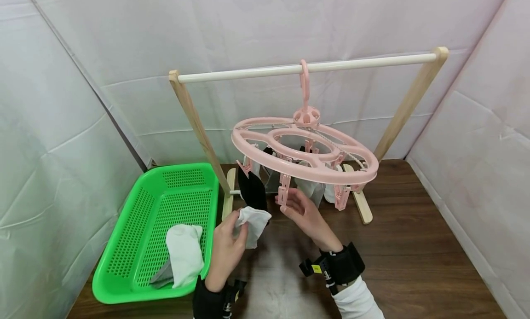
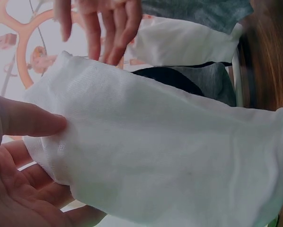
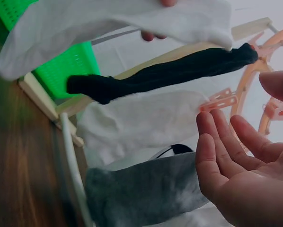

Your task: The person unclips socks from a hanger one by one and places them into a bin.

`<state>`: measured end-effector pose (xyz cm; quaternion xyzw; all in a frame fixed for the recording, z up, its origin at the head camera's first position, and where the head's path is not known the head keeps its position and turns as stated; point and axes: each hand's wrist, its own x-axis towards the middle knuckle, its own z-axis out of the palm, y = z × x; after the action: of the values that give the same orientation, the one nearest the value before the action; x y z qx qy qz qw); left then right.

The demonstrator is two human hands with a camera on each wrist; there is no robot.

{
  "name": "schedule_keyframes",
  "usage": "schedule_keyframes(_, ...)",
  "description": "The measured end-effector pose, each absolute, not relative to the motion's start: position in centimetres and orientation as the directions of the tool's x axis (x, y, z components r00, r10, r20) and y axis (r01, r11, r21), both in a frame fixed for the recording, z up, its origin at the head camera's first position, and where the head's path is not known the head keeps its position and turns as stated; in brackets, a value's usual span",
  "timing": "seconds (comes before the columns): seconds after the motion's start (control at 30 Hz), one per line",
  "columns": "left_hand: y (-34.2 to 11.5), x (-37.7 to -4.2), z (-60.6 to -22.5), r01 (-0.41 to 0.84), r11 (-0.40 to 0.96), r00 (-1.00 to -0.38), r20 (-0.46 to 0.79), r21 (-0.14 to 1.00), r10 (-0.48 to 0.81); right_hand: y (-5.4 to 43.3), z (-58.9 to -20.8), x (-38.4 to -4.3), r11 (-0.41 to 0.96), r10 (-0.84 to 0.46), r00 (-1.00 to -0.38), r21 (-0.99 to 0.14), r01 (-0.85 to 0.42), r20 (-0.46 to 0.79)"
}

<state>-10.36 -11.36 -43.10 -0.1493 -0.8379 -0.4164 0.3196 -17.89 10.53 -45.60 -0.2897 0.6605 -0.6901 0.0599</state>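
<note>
My left hand (image 1: 227, 245) pinches a white sock (image 2: 170, 151) between thumb and fingers, and the sock hangs down from there. Beside it, my right hand (image 1: 304, 217) has loosely bent fingers holding nothing; it is right at a pink clip (image 1: 284, 190) on the front rim of the round pink drying hanger (image 1: 306, 171). A black sock (image 3: 165, 73) hangs from a clip at the hanger's left side, just behind the held sock. Under the ring hang further socks, among them a grey sock (image 3: 141, 189) and a white sock (image 3: 137, 125), partly hidden in the head view.
The hanger hooks over a white rod (image 1: 248, 73) on a wooden stand (image 1: 403, 109). At left, a green basket (image 1: 120, 227) holds a white sock (image 1: 185, 254) with a grey one (image 1: 163, 275) partly under it. A dark wooden table (image 1: 414, 254) lies beneath, with white sheeting around.
</note>
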Motion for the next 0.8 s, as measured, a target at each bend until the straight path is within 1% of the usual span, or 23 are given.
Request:
schedule_keyframes(0.13, -11.7, -10.2, -42.9, 0.544, 0.588, -0.731, 0.682, 0.599, -0.019, 10.7, -43.9, -16.5, -0.062, -0.450, -0.862, -0.972, -0.229, 0.232)
schedule_keyframes(0.23, -12.0, -10.0, -42.5, 0.547, 0.588, -0.720, 0.693, 0.597, -0.034, 10.9, -44.0, -16.2, -0.054, -0.451, -0.868, -0.977, -0.208, 0.209)
schedule_keyframes(0.3, -12.3, -9.9, -42.3, 0.536, 0.597, -0.720, 0.692, 0.596, -0.045, 11.1, -44.3, -16.1, -0.050, -0.457, -0.860, -0.972, -0.228, 0.225)
schedule_keyframes(0.47, -13.1, -9.4, -41.6, 0.504, 0.623, -0.734, 0.677, 0.598, -0.055, 11.7, -45.4, -15.8, -0.062, -0.493, -0.816, -0.948, -0.313, 0.302)
schedule_keyframes(0.53, -13.5, -9.3, -41.4, 0.496, 0.633, -0.732, 0.679, 0.594, -0.064, 11.8, -45.8, -15.8, -0.073, -0.503, -0.804, -0.943, -0.326, 0.317)
schedule_keyframes(0.7, -14.7, -8.9, -40.8, 0.481, 0.655, -0.711, 0.696, 0.584, -0.098, 11.7, -46.2, -16.0, -0.053, -0.507, -0.798, -0.937, -0.347, 0.324)
schedule_keyframes(0.8, -15.4, -8.8, -40.2, 0.478, 0.669, -0.684, 0.718, 0.570, -0.124, 11.7, -46.4, -16.0, -0.027, -0.512, -0.803, -0.940, -0.341, 0.306)
